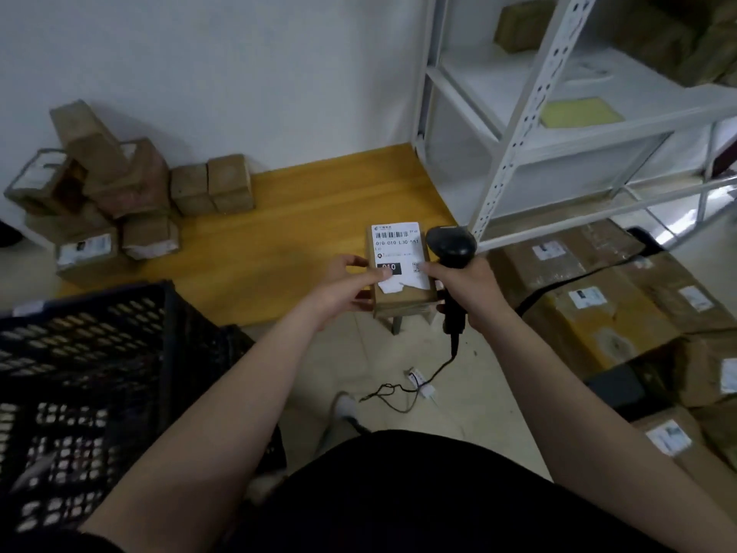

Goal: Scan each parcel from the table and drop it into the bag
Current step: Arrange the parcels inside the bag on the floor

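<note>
A small brown parcel [399, 297] with a white barcode label facing up is held over the front edge of the yellow table [319, 209]. My left hand [345, 289] grips its left side, thumb on the label. My right hand [466, 289] holds a black corded barcode scanner [450, 245] by its handle, the head right beside the parcel's right edge, and its index finger touches the label. Several more brown parcels [99, 193] are piled on the table's left end. No bag is in view.
A black plastic crate [99, 385] stands at the lower left. White metal shelving [538, 113] rises at the right with boxes on it. Large taped cartons [598, 297] lie on the floor at the right. The scanner cable trails across the tiled floor [478, 393].
</note>
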